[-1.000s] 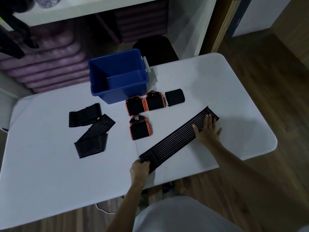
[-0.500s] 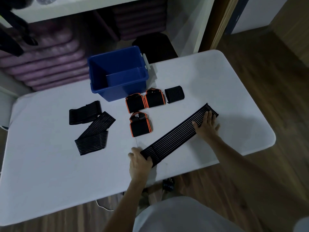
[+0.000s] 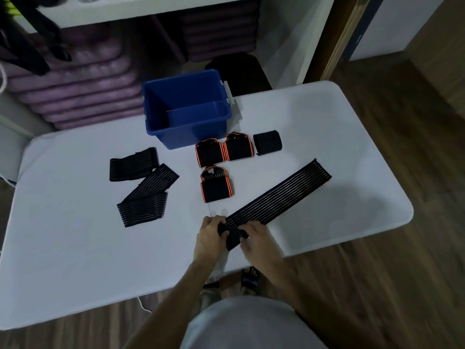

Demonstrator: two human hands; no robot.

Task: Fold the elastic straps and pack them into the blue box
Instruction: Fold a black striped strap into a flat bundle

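Strap [image 3: 279,195] near-end gripped by both hands [image 3: 236,235] (at table [image 3: 75,248] edge).

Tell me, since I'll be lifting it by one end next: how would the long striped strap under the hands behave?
The long strap would probably be floppy: it lies flat on the table, and its near end bunches where the left hand and right hand grip it. It looks thin, so likely light; lifted by one end, the rest should dangle.
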